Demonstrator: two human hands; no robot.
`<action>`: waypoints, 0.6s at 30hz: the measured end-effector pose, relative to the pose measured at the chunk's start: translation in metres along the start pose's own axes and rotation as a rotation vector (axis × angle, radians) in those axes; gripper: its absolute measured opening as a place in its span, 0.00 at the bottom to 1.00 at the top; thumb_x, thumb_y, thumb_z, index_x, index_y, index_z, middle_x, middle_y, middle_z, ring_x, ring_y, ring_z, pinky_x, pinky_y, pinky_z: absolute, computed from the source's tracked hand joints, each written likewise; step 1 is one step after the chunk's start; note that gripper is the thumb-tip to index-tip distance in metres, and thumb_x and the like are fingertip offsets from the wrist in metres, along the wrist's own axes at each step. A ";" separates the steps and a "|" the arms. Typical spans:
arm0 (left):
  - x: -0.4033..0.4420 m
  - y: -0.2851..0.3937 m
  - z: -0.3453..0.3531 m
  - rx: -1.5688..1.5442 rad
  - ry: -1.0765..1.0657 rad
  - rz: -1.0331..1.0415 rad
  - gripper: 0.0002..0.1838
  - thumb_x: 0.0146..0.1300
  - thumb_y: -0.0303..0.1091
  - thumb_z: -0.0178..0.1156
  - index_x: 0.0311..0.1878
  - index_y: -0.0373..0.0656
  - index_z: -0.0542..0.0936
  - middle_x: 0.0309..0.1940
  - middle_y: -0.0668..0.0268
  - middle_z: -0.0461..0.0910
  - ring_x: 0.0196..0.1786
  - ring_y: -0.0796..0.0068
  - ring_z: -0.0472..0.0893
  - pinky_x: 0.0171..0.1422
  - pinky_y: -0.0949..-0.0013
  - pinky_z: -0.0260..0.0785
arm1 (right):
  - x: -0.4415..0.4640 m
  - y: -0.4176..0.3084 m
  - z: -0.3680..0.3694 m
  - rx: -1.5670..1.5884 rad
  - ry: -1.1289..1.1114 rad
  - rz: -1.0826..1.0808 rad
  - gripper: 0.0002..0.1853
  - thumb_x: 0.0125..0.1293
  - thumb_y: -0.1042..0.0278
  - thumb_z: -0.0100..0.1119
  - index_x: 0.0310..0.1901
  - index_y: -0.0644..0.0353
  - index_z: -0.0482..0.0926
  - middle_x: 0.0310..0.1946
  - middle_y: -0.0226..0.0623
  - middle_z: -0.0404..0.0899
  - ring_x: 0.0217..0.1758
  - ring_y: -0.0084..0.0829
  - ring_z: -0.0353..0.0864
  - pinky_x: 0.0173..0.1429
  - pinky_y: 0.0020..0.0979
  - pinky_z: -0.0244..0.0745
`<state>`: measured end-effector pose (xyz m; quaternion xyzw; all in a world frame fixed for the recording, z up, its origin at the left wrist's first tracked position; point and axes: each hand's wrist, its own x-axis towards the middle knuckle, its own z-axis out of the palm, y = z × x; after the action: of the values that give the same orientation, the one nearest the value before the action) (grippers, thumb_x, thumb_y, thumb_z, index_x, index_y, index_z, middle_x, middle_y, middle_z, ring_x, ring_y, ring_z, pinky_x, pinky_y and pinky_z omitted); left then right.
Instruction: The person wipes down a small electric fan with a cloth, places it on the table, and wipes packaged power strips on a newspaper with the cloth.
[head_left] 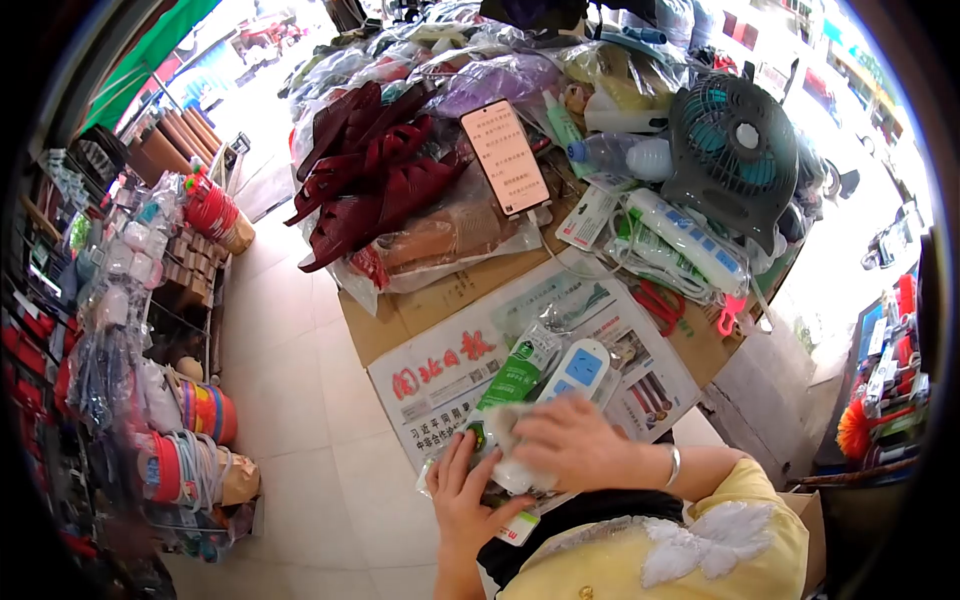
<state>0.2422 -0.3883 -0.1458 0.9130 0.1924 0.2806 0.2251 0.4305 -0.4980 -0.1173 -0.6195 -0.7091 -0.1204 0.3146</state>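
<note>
The right hand (568, 445), blurred, seems to have its grip closed on a crumpled off-white cloth (508, 422). The left hand (463, 495) touches the clear plastic packet with green print (514, 378) around a white power strip with blue socket panels (580, 374); its grip I cannot tell. Uneven pressure could skid the slick packet across the printed newspaper (420, 400) or crease it.

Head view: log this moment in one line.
left hand: spread on packaged power strip | right hand: blurred, at whitish cloth over package | beneath: newspaper | beyond: lit phone, fan
</note>
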 end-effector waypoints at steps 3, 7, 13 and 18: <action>0.002 0.000 0.002 -0.005 0.004 0.006 0.39 0.44 0.64 0.73 0.55 0.46 0.83 0.66 0.50 0.74 0.70 0.51 0.71 0.69 0.52 0.56 | -0.005 0.047 -0.010 -0.202 0.028 0.196 0.13 0.50 0.61 0.68 0.39 0.44 0.78 0.45 0.26 0.76 0.51 0.34 0.74 0.52 0.43 0.64; 0.001 0.001 0.001 -0.007 0.018 0.010 0.39 0.44 0.63 0.73 0.55 0.47 0.83 0.66 0.50 0.73 0.70 0.51 0.71 0.69 0.52 0.55 | -0.010 0.080 -0.022 -0.210 0.165 0.402 0.12 0.49 0.61 0.69 0.37 0.44 0.78 0.43 0.26 0.76 0.49 0.34 0.73 0.51 0.42 0.64; -0.001 -0.001 0.002 0.003 0.007 0.007 0.39 0.45 0.64 0.73 0.56 0.48 0.82 0.66 0.50 0.73 0.70 0.51 0.71 0.69 0.53 0.55 | -0.007 -0.003 0.006 -0.086 -0.048 0.134 0.14 0.46 0.61 0.68 0.37 0.44 0.78 0.43 0.26 0.76 0.50 0.33 0.74 0.50 0.42 0.64; 0.001 -0.003 0.002 0.012 -0.008 0.007 0.41 0.44 0.66 0.73 0.56 0.46 0.82 0.67 0.49 0.73 0.70 0.49 0.70 0.69 0.52 0.55 | -0.011 0.027 -0.005 -0.139 -0.009 0.152 0.16 0.48 0.61 0.70 0.40 0.43 0.78 0.47 0.26 0.77 0.49 0.33 0.75 0.52 0.42 0.65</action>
<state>0.2441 -0.3861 -0.1484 0.9161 0.1901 0.2765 0.2196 0.4581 -0.5040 -0.1259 -0.6924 -0.6513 -0.1421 0.2761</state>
